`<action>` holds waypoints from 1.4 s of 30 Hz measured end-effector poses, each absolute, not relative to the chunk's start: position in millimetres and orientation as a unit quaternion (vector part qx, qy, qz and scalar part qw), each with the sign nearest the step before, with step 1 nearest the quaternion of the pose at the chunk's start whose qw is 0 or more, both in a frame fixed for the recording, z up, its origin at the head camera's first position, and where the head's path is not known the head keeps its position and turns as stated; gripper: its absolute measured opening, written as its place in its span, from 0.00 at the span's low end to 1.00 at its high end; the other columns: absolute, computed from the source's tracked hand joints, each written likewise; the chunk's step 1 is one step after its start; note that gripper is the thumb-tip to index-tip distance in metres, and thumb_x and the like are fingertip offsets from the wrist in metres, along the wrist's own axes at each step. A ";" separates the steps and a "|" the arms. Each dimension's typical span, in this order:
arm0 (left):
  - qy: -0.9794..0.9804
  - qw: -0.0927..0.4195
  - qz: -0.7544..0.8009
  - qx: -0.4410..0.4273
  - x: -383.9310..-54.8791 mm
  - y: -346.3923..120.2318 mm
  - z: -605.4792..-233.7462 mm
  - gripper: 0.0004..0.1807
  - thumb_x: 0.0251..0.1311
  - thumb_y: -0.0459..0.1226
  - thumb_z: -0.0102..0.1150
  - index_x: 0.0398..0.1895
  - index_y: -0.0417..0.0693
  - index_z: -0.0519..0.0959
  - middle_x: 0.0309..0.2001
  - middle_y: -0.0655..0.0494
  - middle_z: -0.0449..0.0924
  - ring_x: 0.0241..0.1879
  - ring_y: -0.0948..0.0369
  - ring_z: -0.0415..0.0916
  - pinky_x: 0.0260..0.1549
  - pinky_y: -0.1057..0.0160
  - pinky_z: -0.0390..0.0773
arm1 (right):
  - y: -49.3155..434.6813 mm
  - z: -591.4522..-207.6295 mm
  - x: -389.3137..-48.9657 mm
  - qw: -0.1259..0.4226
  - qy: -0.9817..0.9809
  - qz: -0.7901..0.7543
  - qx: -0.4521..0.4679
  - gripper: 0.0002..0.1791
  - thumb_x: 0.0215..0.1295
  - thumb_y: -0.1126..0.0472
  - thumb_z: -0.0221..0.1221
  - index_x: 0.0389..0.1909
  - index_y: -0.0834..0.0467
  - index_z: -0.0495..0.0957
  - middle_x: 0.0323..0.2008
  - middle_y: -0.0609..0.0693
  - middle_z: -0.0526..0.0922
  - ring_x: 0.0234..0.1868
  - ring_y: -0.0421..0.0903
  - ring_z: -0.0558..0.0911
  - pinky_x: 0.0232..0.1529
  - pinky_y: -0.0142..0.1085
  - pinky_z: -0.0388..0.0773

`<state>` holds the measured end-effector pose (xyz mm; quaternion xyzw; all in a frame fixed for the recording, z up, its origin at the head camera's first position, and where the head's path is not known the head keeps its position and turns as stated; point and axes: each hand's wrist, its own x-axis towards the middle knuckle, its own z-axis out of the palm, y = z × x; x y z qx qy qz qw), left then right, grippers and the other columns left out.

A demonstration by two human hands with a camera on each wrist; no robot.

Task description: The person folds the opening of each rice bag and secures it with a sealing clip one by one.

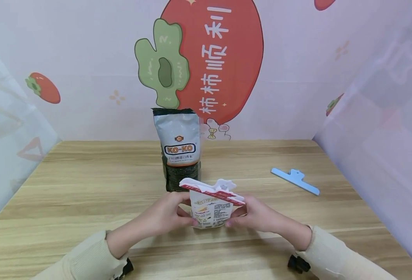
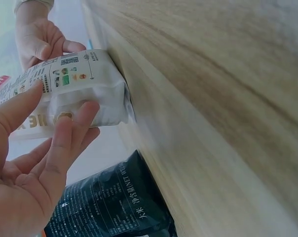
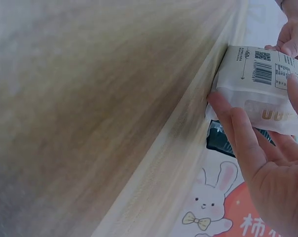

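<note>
In front of the KO-KO bag [image 1: 178, 132], left hand [image 1: 169, 214] and right hand [image 1: 256, 216] grip the clipped white pouch [image 1: 211, 214] by its sides, seemingly steadying it; the next move likely calls for an even release.

Upright white bag [image 1: 209, 212], white clip [image 1: 224, 186] atop

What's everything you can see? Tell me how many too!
Table: one, light brown, underneath
Packet: one, mostly white, held mid-table
White clip: one, white, on packet's top
KO-KO bag: one, pale blue and dark, behind packet
Blue clip: one, blue, table's right side
Backdrop: one, pale, fruit-printed, behind table
Side sheets: two, pale, left and right
Sleeves: two, cream, lower left and right
Wrist pieces: two, black, by sleeves
Left hand: one, bare, packet's left
Right hand: one, bare, packet's right
</note>
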<state>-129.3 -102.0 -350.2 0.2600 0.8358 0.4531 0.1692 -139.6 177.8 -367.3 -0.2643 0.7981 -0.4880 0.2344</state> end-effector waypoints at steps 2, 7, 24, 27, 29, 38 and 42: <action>0.836 0.169 0.452 0.260 -130.1 -101.4 -350.2 0.27 0.52 0.32 0.74 0.58 0.42 0.78 0.54 0.43 0.83 0.37 0.57 0.88 0.38 0.59 0.86 | 178.0 -366.2 -139.9 0.232 0.802 -0.483 -0.263 0.30 0.58 0.65 0.70 0.61 0.65 0.73 0.56 0.63 0.82 0.45 0.45 0.87 0.46 0.32 0.84; 0.838 0.164 0.450 0.260 -132.1 -98.3 -350.9 0.26 0.54 0.33 0.73 0.57 0.42 0.78 0.53 0.44 0.84 0.37 0.57 0.88 0.39 0.60 0.86 | 180.3 -363.4 -139.7 0.226 0.806 -0.482 -0.257 0.29 0.58 0.65 0.70 0.60 0.66 0.74 0.55 0.63 0.83 0.44 0.44 0.86 0.45 0.32 0.84; 0.847 0.143 0.438 0.264 -148.2 -81.7 -355.4 0.24 0.53 0.33 0.73 0.55 0.42 0.81 0.52 0.46 0.85 0.44 0.55 0.87 0.43 0.58 0.86 | 196.1 -358.2 -146.3 0.206 0.821 -0.475 -0.240 0.32 0.60 0.63 0.69 0.63 0.67 0.71 0.59 0.66 0.79 0.52 0.53 0.84 0.50 0.35 0.83; 0.848 0.138 0.440 0.263 -151.5 -78.7 -356.2 0.24 0.53 0.33 0.73 0.55 0.44 0.82 0.52 0.48 0.86 0.47 0.55 0.86 0.43 0.60 0.86 | 198.6 -357.4 -148.4 0.196 0.825 -0.471 -0.243 0.30 0.61 0.63 0.68 0.62 0.67 0.72 0.59 0.66 0.78 0.53 0.56 0.84 0.51 0.35 0.83; 0.848 0.137 0.440 0.261 -153.8 -76.4 -356.3 0.23 0.53 0.34 0.74 0.55 0.45 0.82 0.52 0.50 0.86 0.49 0.56 0.85 0.44 0.61 0.85 | 200.7 -357.3 -149.9 0.193 0.828 -0.469 -0.241 0.29 0.62 0.62 0.68 0.61 0.68 0.73 0.59 0.66 0.79 0.52 0.56 0.84 0.50 0.34 0.83; 0.849 0.141 0.441 0.254 -164.5 -62.8 -356.9 0.23 0.53 0.34 0.73 0.54 0.46 0.82 0.53 0.50 0.85 0.52 0.54 0.84 0.47 0.58 0.85 | 209.8 -358.1 -154.8 0.182 0.834 -0.470 -0.224 0.30 0.63 0.62 0.66 0.64 0.69 0.70 0.61 0.69 0.76 0.51 0.58 0.85 0.51 0.35 0.83; 0.849 0.132 0.442 0.256 -168.6 -57.4 -357.9 0.22 0.54 0.34 0.72 0.54 0.44 0.82 0.53 0.49 0.85 0.52 0.54 0.84 0.49 0.57 0.84 | 213.6 -359.2 -157.0 0.171 0.838 -0.469 -0.223 0.31 0.64 0.63 0.66 0.64 0.70 0.69 0.61 0.70 0.76 0.51 0.59 0.85 0.50 0.35 0.83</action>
